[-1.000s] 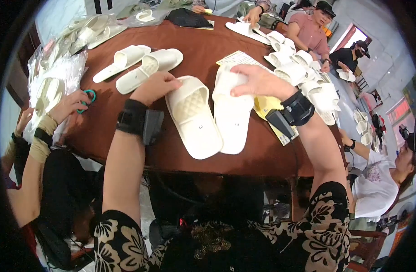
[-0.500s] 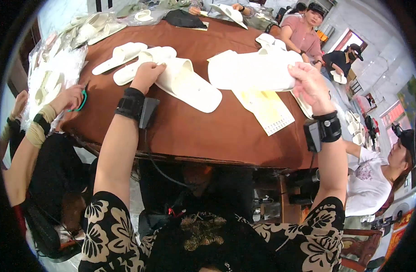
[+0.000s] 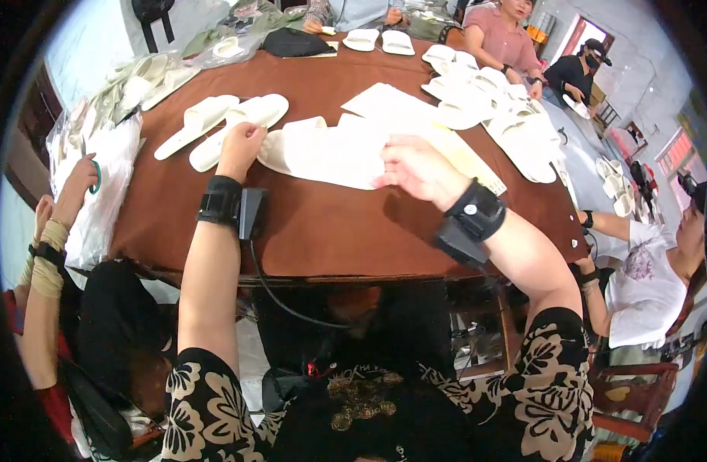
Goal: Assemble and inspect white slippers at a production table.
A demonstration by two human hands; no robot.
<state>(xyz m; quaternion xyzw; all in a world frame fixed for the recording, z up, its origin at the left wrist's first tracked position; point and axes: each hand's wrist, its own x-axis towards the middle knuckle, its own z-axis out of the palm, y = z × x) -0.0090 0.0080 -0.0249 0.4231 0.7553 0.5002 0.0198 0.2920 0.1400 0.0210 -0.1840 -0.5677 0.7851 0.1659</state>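
Note:
My left hand [image 3: 242, 148] is closed at the left end of a white slipper [image 3: 275, 156] just above the brown tabletop. My right hand [image 3: 415, 165] pinches the right end of a flat white piece [image 3: 342, 158], which overlaps the slipper's right part. Glare hides whether that piece is a sheet or a sole. Left of my left hand, a pair of white slippers [image 3: 208, 112] lies on the table. Beyond my right hand are white sheets [image 3: 388, 102] and a pale yellow pad [image 3: 470, 154].
White slippers pile up [image 3: 515, 127] at the right. A black cloth item [image 3: 298, 43] and more slippers [image 3: 361, 40] lie at the far edge. Clear plastic bags [image 3: 99, 192] hang over the left edge by another person's hand [image 3: 80, 175]. Other people sit around the brown table [image 3: 330, 231].
My right hand has moved left and lower, bringing the flat white piece over the slipper. At the far edge, a slipper held up by another person now lies down.

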